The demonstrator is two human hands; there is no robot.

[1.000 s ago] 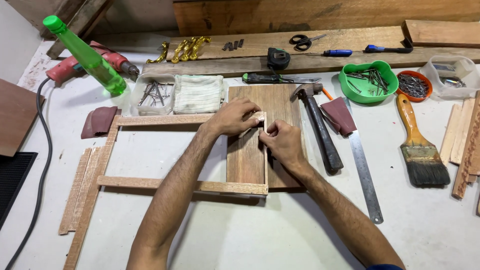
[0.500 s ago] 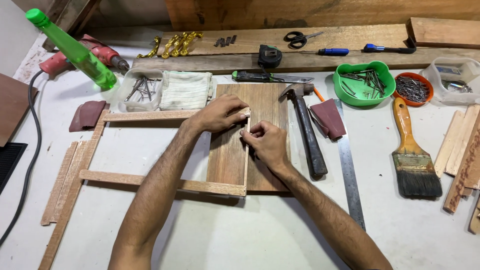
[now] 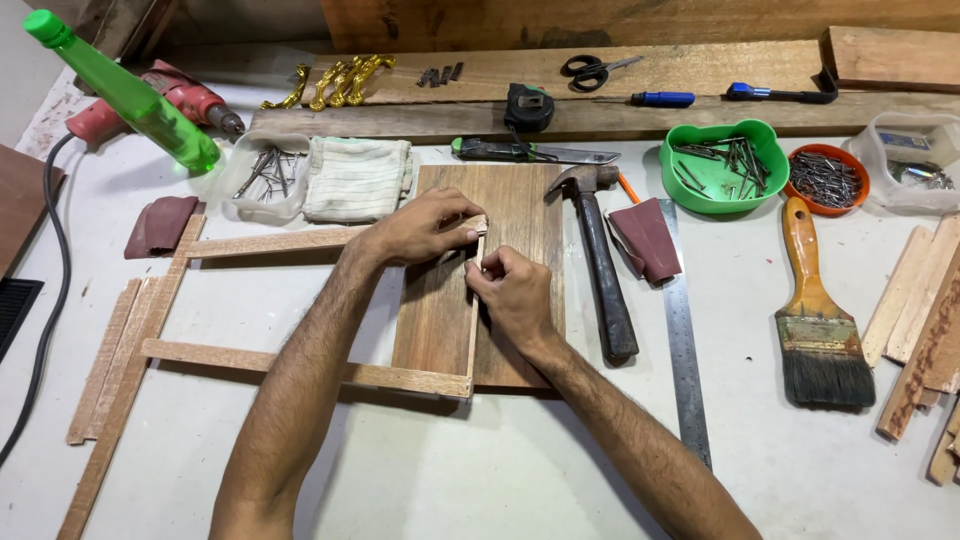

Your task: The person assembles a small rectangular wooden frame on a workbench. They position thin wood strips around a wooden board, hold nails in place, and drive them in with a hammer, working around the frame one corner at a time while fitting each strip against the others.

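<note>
A thin wooden frame (image 3: 270, 243) of light strips lies on the white table, its right part resting on a brown wooden board (image 3: 520, 215). My left hand (image 3: 415, 228) grips the frame's top right corner, fingers curled over the top strip. My right hand (image 3: 515, 290) pinches the upright right strip (image 3: 472, 335) just below that corner, fingertips pressed at the joint. Both hands touch each other at the corner. A hammer (image 3: 600, 265) with a dark handle lies on the board's right edge, close to my right hand.
Around lie a green bowl of nails (image 3: 722, 165), an orange nail dish (image 3: 825, 178), a paintbrush (image 3: 815, 310), a steel ruler (image 3: 685, 340), sandpaper (image 3: 645, 238), a folded cloth (image 3: 358, 178), a green spray bottle (image 3: 125, 90), a red drill (image 3: 165, 100), scissors (image 3: 592, 68) and loose strips (image 3: 925, 320).
The hands stay on the frame's top right corner; the right fingers shift slightly on the upright strip. The view has drifted a little, so everything sits somewhat lower in the frame.
</note>
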